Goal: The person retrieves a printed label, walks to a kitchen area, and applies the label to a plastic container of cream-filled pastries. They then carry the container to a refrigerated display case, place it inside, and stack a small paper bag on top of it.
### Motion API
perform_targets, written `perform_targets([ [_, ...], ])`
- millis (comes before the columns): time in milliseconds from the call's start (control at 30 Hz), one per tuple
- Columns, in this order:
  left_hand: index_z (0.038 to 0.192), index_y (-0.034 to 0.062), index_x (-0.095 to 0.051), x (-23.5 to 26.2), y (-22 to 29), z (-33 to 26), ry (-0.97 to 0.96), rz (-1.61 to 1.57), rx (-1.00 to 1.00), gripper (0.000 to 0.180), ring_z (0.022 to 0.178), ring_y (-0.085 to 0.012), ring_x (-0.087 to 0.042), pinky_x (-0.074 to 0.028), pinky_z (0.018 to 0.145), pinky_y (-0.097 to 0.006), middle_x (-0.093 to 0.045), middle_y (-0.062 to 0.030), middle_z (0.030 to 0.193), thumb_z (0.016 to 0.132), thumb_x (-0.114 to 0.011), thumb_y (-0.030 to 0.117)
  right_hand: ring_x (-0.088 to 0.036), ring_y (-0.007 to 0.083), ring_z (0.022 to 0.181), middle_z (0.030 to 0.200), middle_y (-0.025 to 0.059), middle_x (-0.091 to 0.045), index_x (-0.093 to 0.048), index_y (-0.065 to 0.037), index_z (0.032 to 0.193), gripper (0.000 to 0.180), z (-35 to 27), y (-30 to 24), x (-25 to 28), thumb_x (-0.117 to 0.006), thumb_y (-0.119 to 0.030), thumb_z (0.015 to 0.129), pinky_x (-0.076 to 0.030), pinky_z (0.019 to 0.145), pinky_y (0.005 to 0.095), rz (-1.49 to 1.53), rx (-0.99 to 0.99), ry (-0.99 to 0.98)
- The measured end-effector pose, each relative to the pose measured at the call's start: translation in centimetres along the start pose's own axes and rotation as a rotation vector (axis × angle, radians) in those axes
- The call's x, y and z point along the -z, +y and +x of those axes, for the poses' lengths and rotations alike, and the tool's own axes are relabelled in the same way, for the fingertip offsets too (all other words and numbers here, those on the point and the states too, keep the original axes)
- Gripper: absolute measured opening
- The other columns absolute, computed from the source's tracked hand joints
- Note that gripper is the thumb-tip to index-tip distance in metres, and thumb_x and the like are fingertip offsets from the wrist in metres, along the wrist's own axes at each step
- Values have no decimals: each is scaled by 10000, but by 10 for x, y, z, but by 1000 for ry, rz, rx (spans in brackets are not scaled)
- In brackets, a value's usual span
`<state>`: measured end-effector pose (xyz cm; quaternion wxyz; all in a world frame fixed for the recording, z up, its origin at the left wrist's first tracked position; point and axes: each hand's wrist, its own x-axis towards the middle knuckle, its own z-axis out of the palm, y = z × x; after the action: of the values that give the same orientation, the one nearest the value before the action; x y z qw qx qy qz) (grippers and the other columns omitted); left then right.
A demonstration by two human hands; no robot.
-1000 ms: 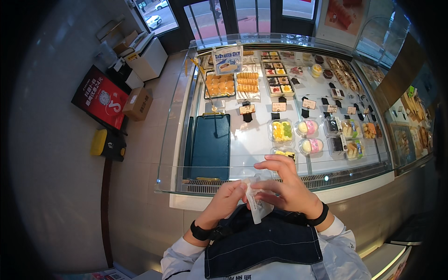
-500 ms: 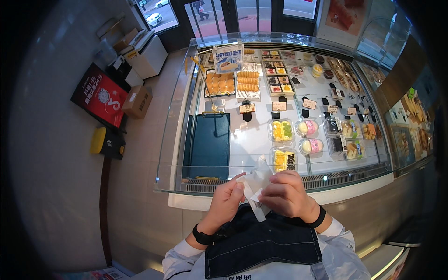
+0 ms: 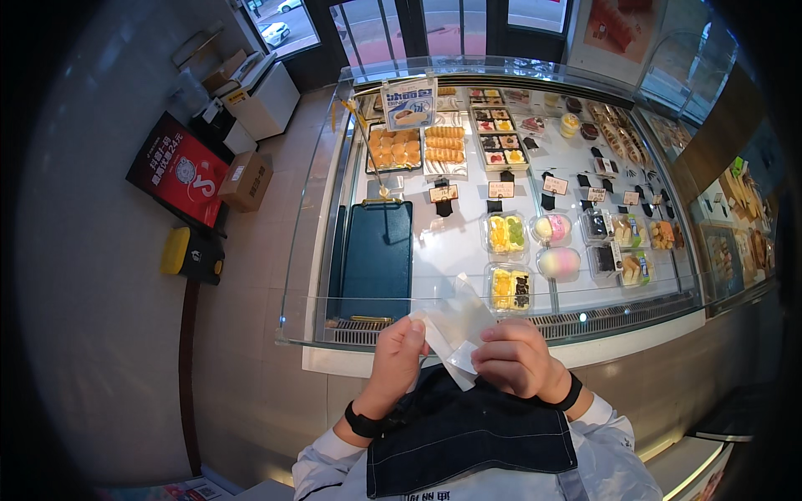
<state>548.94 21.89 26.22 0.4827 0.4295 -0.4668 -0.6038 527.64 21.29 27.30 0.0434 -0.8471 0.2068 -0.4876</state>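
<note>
A thin, whitish, see-through sheet or bag (image 3: 458, 321) spans the space between my hands, creased and held above the near edge of the display case. My left hand (image 3: 396, 357) is closed, its thumb pressing the sheet's left edge against the fingers. On the other side, my right hand (image 3: 520, 359) has its fingers curled, pinching a small white piece (image 3: 464, 356) at the sheet's lower right. Whether that piece is a loose slip or part of the sheet, I cannot tell. Past my hands sits a plastic box of yellow-and-dark fruit cake (image 3: 510, 289).
The glass display case (image 3: 334, 332) lies directly in front of me. Inside are dark green trays (image 3: 378, 259), bread rolls (image 3: 394, 149), boxed cakes (image 3: 505, 234) and small price cards (image 3: 499, 190). On the left floor stand a red sign (image 3: 178, 171), a carton (image 3: 246, 181) and a black-and-yellow bin (image 3: 192, 254).
The sheet is spread wider and shows more of its surface. My right fingers have curled in more, and the small white piece shows larger. A passer-by outside the door has gone from view.
</note>
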Motion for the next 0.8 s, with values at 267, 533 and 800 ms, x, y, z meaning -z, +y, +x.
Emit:
perform_targets([
  [267, 898, 16, -604, -4, 1, 2, 37, -82, 13, 317, 670, -46, -440, -351, 626, -211, -526, 28, 718, 1017, -457, 269, -603, 261, 959, 1020, 50, -643, -597, -80, 952, 225, -11, 2, 0, -704, -39, 758, -492, 763, 360, 29, -29, 27],
  [533, 742, 102, -416, 12, -5, 23, 223, -683, -26, 323, 654, -106, -468, -472, 682, -272, -472, -14, 720, 1015, -416, 273, -531, 214, 874, 893, 116, -557, -432, -71, 952, 76, -7, 19, 17, -475, -124, 985, -446, 853, 371, 647, -572, 732],
  [800, 796, 121, -489, -13, 14, 33, 106, -798, 36, 307, 1271, -290, -479, -454, 996, -597, -569, -122, 1233, 996, -426, 345, -583, 133, 817, 878, 52, -580, -513, -61, 952, 279, -23, 18, -8, -738, 2, 799, -481, 749, 273, 877, -922, 34],
])
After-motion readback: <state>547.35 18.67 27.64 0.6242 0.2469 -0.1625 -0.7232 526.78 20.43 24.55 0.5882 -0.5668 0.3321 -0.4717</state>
